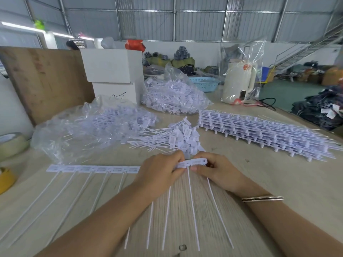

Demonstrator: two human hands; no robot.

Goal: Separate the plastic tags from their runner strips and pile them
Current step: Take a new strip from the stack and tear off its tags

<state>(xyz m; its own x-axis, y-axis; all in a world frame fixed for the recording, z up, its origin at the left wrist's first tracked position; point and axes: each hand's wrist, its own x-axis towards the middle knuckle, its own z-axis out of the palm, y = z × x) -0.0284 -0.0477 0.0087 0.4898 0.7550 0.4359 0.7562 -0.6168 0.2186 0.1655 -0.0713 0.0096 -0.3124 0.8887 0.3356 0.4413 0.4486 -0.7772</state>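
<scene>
Left hand (161,168) and right hand (216,168) close together, both pinching end tag (194,162) of runner strip (92,168). Risk – hard twist could snap thin tails (193,210) or rip tag. Strip runs left from hands on table (287,182). Pile of loose tags (178,138) just behind hands – uncut stack (263,132) behind-right.

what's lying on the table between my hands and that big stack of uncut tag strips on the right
In the head view, a loose pile of separated tags lies just beyond the left hand and right hand; beside it, bare table runs to the stack of strips.
</scene>
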